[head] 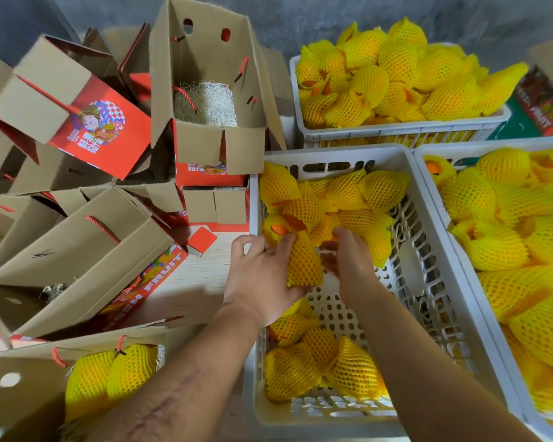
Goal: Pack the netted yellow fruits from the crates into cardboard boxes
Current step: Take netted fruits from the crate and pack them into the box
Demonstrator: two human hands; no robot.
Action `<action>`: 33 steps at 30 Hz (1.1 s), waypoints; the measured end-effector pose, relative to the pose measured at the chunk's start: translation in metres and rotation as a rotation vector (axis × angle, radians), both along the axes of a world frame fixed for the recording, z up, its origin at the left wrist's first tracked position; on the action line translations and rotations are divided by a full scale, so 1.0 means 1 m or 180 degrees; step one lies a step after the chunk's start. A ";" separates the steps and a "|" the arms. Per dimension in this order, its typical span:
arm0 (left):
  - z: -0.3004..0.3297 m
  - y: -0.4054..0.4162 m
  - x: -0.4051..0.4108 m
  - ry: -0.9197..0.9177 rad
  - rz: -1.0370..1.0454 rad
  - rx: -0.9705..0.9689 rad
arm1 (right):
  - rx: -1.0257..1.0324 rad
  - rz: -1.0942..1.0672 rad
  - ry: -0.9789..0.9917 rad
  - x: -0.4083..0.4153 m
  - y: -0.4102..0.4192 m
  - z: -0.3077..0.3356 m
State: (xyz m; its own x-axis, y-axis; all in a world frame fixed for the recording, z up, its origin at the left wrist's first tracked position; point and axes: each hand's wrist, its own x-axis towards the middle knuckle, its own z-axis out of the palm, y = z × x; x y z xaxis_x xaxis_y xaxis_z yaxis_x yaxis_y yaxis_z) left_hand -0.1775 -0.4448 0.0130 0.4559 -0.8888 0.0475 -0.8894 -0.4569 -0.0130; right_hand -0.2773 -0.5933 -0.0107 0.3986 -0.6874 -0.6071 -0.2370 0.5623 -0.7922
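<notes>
Both my hands are over the middle white crate (428, 250), which is partly filled with netted yellow fruits. My left hand (259, 279) grips one netted fruit (304, 266) from its left side, lifted a little above the crate floor. My right hand (351, 263) reaches in beside that fruit, its fingers curled down among the pile (339, 199) at the crate's far end; whether it holds a fruit is hidden. More netted fruits (316, 365) lie at the crate's near end. A cardboard box (23, 387) at the bottom left holds two netted fruits (109, 374).
Two more white crates heaped with netted fruits stand at the back (396, 129) and at the right (479, 282). Several open cardboard boxes with red printed sides (205, 100) are piled at the left, one lined with pale shredded filler (208, 103).
</notes>
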 end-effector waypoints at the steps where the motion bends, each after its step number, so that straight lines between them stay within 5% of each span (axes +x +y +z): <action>1: -0.001 0.000 0.000 0.0036 0.0025 -0.0049 | -0.0130 -0.0134 0.0295 0.013 -0.010 0.002; 5: -0.001 0.000 -0.001 0.0275 0.0058 -0.0203 | 0.0738 0.0520 0.0476 0.066 -0.025 0.020; 9: -0.001 -0.001 -0.002 0.0518 0.0075 -0.0544 | 0.0278 0.0669 0.0891 0.077 -0.025 0.020; 16: 0.001 0.004 -0.004 0.0785 0.0010 -0.1028 | 0.0180 0.0670 0.0703 0.061 -0.017 0.014; 24: 0.008 0.064 0.019 0.3454 0.0003 -0.2423 | 0.0568 -0.0546 0.0457 0.081 0.033 0.019; 33: 0.021 0.151 0.055 0.3896 0.0249 -0.2584 | -0.1293 -0.0519 0.0591 0.029 0.132 0.055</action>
